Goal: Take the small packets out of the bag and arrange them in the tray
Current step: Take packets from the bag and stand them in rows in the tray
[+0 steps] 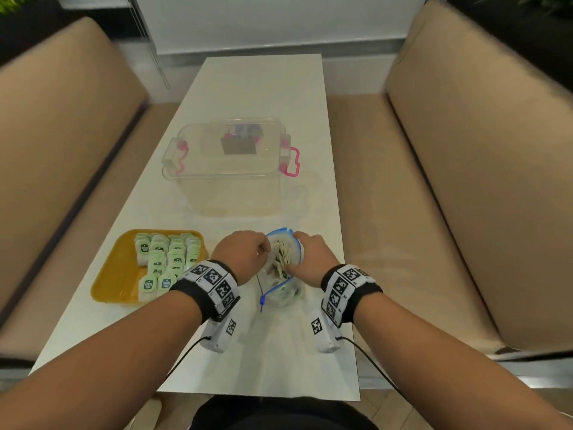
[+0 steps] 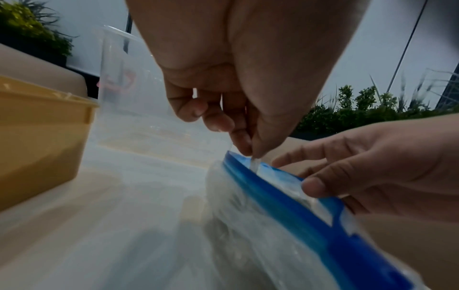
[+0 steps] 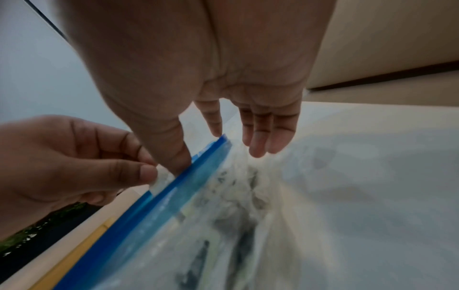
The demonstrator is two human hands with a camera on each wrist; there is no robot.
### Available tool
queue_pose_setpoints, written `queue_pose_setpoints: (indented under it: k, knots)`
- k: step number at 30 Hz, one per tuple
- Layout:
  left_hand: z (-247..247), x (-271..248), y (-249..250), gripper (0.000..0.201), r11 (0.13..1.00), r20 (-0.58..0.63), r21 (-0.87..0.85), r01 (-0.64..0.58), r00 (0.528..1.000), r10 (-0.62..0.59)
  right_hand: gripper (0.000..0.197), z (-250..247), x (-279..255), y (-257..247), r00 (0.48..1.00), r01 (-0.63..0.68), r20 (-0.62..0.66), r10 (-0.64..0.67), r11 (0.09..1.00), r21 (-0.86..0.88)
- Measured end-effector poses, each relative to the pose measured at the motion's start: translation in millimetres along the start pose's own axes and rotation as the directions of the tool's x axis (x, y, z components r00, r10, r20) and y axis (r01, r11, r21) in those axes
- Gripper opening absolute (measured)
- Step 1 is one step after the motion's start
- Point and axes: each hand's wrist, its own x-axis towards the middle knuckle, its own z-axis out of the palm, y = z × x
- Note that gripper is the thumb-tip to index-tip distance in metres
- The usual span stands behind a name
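— Forearms fill the near edge of my feed. Reading left to right: the yellow tray [image 1: 107, 279] sits at the near-left of the surface [image 1: 269, 88], already carrying rows of green packets [image 1: 166, 259], and the blue-rimmed bag [image 1: 280, 293] lies just right of it, near the near edge.

— What are your hands doing?

— My left hand [image 1: 243, 254] pinches a bit of clear plastic at the bag's left lip [image 2: 255, 163]. My right hand [image 1: 310, 259] is relaxed and fairly straight, thumb against the blue rim, fingers over the mouth; it holds nothing.

— Advice for the step?

— I'd keep that left pinch firm so the mouth stays wide, then dip the right fingers in and lift out only a few of the remaining packets [image 1: 280, 259], since the film looks slippery. A clear lidded box [image 1: 229, 162] stands beyond, out of the way.
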Motion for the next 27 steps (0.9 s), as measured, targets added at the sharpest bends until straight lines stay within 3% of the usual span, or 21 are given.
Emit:
queue_pose_setpoints:
  k: [3, 6, 12, 18, 22, 27]
  knots:
    - [-4, -2, 2, 0.023, 1.000, 0.051, -0.006, 0.016, 0.999, -0.016, 0.077, -3, -2, -4, 0.999, 0.018, -0.028, -0.018, 1.000, 0.003]
    - [-1, 2, 9, 0.033, 0.988, 0.137, 0.156, 0.021, 0.990, -0.043, 0.070, -3, -4, -5, 1.000, 0.026, 0.009, -0.026, 1.000, -0.005]
    - [3, 3, 19, 0.024, 0.944, 0.161, 0.329, -0.016, 0.986, -0.040, 0.070, 2, -9, 0, 0.999, 0.029, 0.037, -0.027, 0.999, -0.042]
    - [-25, -1, 16, 0.016, 0.997, 0.000, 0.075, 0.027, 1.000, -0.027, 0.067, -6, -7, -4, 0.995, 0.049, -0.072, -0.062, 0.985, -0.166]
    - [-48, -5, 23, 0.011, 0.999, -0.123, -0.034, 0.028, 0.992, -0.032, 0.080, -14, -10, -22, 0.966, 0.234, -0.090, -0.243, 0.967, -0.103]
    - [-66, -12, 34, 0.013, 0.991, -0.224, -0.124, 0.052, 0.971, -0.079, 0.036, -11, -17, -48, 0.914, 0.400, -0.133, -0.383, 0.907, 0.134]
